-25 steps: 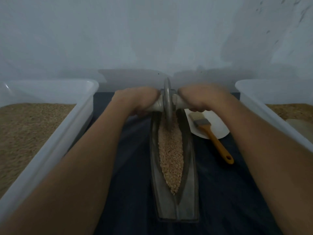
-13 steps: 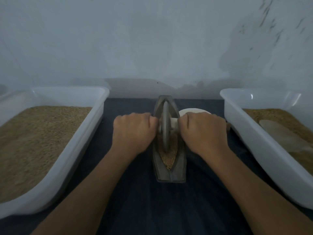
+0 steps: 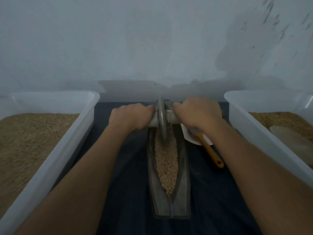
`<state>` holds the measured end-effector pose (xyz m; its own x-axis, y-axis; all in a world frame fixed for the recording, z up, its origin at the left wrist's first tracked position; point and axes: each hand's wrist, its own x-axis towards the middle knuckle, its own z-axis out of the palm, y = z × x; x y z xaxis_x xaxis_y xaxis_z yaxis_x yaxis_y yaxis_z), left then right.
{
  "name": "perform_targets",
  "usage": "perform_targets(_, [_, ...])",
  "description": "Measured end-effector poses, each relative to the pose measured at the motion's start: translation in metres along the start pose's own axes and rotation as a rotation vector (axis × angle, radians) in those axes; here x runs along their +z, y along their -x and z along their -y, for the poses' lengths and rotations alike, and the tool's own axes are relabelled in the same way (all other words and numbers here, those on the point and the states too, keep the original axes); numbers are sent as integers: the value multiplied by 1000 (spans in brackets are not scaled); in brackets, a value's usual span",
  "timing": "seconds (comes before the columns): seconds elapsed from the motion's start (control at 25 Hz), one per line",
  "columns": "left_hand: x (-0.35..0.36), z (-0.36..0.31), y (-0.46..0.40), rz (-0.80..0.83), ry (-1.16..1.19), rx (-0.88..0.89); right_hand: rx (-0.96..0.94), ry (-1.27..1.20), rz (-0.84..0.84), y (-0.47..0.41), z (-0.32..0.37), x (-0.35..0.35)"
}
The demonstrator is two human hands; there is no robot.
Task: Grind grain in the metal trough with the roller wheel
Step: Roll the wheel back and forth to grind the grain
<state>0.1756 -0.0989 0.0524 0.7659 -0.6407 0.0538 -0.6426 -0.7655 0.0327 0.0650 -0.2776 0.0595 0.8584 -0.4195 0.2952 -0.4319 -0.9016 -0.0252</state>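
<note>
Nearest the person, the metal trough (image 3: 171, 200) lay lengthwise on the dark cloth (image 3: 128, 192), its near end bare, and the grain (image 3: 166, 160) filled its channel from about the middle toward the far end. Beyond that, the roller wheel (image 3: 161, 117) stood upright in the channel at the far end, its rim down in the grain. The left hand (image 3: 131, 118) was curled tight round the axle handle on its side, and the right hand (image 3: 197, 114) gripped the other handle the same way, both arms stretched well forward.

It looked like the far reach of a grinding stroke; the next move, I judged, called for drawing the wheel back toward the body with even pressure, kept square so it would not ride up the sloped walls.

Room was tight sideways. The left bin (image 3: 71, 133) and right bin (image 3: 250, 126), both holding grain, flanked the forearms, and a brush (image 3: 210, 150) lay on a white plate (image 3: 191, 138) just right of the trough. The wall (image 3: 152, 48) stood close behind the wheel.
</note>
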Motion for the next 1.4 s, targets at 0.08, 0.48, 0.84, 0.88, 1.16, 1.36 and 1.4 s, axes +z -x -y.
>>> perform_targets(0.08, [1,4,-22,85,180,1,-75,-43,207,-34,1,-1])
perform_targets(0.48, [20,-5,35,-275,-182,105,3,-11,-79,32,10,-5])
perform_targets(0.84, [33,-9,122,-574,5,162,-42,-17,-346,123,21,-7])
perform_targets(0.88, [32,-8,117,-588,-12,169,-53,-14,-345,119,19,-6])
perform_targets(1.16, [1,-8,13,-249,-143,55,72,-62,-79,23,-1,10])
perform_targets(1.36, [-13,-9,-29,-78,-114,103,53,-56,133,-24,-8,9])
perform_targets(1.4, [-9,-5,-25,-118,-97,94,59,-69,85,-21,-5,9])
